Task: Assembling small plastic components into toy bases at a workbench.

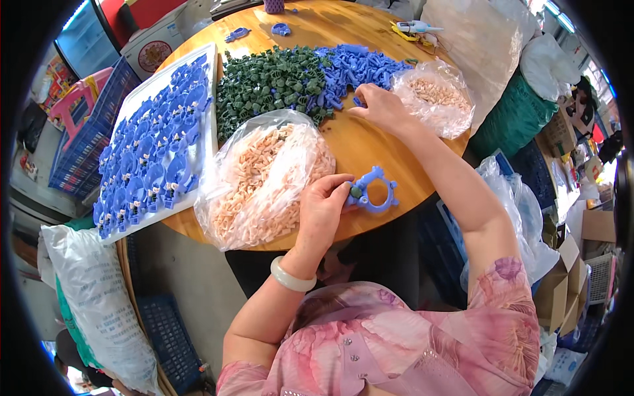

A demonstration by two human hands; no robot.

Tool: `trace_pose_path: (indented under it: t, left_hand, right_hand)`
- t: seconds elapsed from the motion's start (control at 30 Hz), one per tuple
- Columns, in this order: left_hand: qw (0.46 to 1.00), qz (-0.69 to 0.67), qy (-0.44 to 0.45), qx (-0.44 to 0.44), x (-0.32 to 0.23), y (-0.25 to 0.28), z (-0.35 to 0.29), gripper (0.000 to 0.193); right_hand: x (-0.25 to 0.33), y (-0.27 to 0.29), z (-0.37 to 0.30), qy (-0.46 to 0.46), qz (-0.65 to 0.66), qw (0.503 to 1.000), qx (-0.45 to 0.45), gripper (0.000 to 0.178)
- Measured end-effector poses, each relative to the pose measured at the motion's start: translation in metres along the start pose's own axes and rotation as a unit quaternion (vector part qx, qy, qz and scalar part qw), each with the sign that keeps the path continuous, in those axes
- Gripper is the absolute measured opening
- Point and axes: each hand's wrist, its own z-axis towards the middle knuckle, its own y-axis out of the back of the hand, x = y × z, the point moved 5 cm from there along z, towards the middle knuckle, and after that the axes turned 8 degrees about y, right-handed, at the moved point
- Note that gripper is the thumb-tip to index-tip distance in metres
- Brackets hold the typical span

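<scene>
The left hand (323, 198) is grasping, at its left side, a blue plastic ring with knobs (392, 193), above the near part of the round wooden table (373, 148); a small green piece (356, 192) sits beside its fingers. The right hand (384, 105) reaches beside the pile of small blue plastic parts (363, 66); whether its fingers grip one, I cannot tell. A steady, light hold on the ring, with fingertips away from the knobs, should serve well.

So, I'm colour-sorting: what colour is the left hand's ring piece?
The ring piece is blue, head view.
</scene>
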Motion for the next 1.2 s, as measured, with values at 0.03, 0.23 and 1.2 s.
trace_pose_path:
  t: [0.03,0.23,1.2]
  left_hand:
    - [1.000,0.005,0.004,0.001,-0.001,-0.001,0.000,0.020]
    - [1.000,-0.026,0.001,0.007,-0.004,0.002,-0.002,0.021]
    - [0.999,-0.015,-0.044,-0.004,0.000,-0.002,-0.002,0.019]
  right_hand:
    - [-0.007,-0.006,0.001,-0.006,-0.030,1.000,0.001,0.027]
    - [0.016,0.008,-0.020,0.057,0.043,0.997,-0.040,0.018]
    - [0.115,0.065,-0.145,-0.093,0.309,0.947,0.000,0.016]
